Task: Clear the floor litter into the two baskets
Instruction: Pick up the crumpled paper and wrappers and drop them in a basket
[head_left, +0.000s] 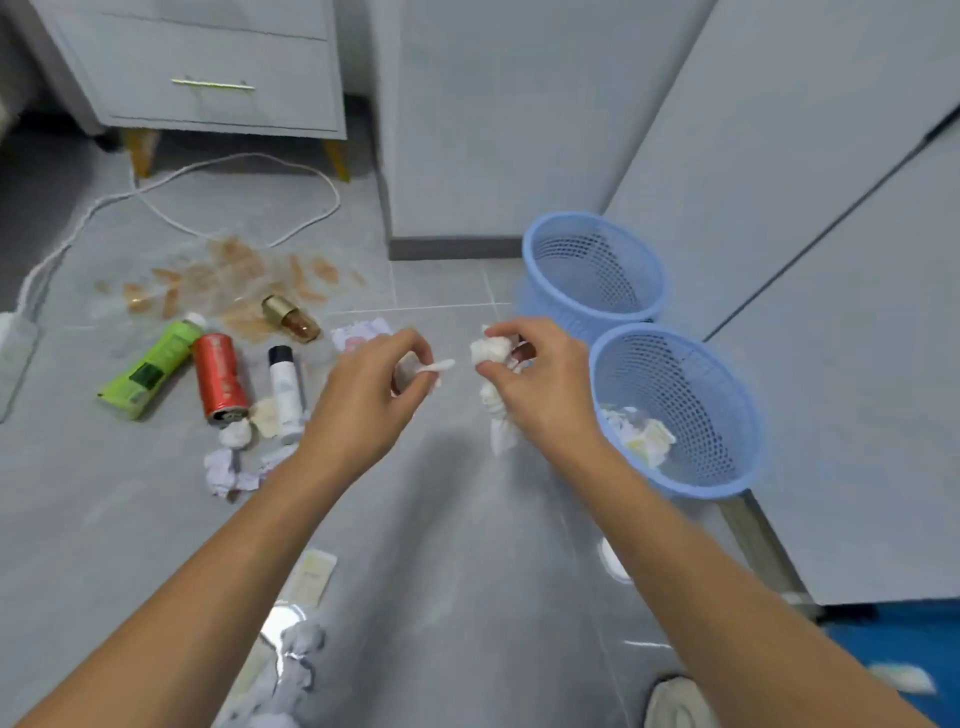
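Note:
My right hand (540, 384) is shut on a crumpled white tissue (493, 402), held above the floor just left of the near blue basket (737, 415), which has crumpled paper in its bottom. My left hand (371, 387) pinches a small white plastic spoon (439, 367) together with a bit of paper. The far blue basket (535, 260) looks empty. Litter lies on the floor to the left: a green tube (150, 369), a red can (219, 376), a white spray bottle (285, 389), a gold-capped bottle (291, 317) and paper wads (231, 462).
A brown spill with clear plastic wrap (234, 275) spreads behind the litter. A white cable (218, 166) and power strip (15, 353) lie at the left. A cabinet on legs (208, 67) stands at the back, grey panels (779, 182) at the right. More paper (298, 654) lies near my feet.

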